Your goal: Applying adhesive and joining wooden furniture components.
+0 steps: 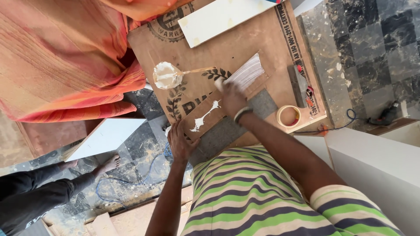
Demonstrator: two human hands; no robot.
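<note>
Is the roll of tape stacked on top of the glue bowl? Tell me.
No. The roll of tape lies flat on the plywood board near its edge, well apart from the glue bowl on the other side.

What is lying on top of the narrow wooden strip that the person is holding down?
White glue lies in a splash near the left hand and a spread patch near the right hand. The part of the wooden strip beneath that hand is hidden.
</note>
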